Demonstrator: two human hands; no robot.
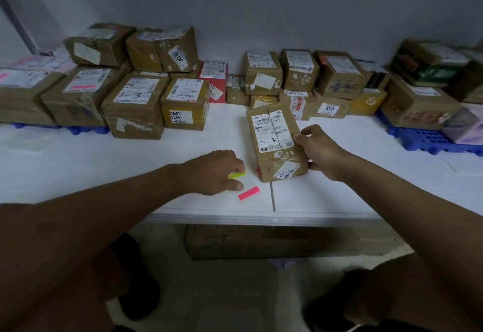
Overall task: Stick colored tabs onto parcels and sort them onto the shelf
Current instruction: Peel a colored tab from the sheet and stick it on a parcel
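Head view shows us seated at a white tabletop with one parcel pulled out in front of us, apart from the rows of boxes stacked along the wall. Our right hand has its grip curled round the parcel's right side, fingers over the top edge and thumb low near the front corner, steadying it with the label marked 3–3 facing up. Our left hand is down on the tabletop just left of the parcel, its grip narrow, fingertips pinching a yellow tab. A pink tab lies flat just in front of that hand, untouched and near the seam in the tabletop. We judge the step in hand to be picking a tab for this parcel; nothing coloured is stuck on its top label yet, though a small red mark shows at its front left corner and we cannot tell what that is. Next the yellow tab must come free of the surface, cross to the parcel and be pressed flat on a clear patch, with the right hand keeping the box from sliding. No shelf is in sight, so sorting comes later.
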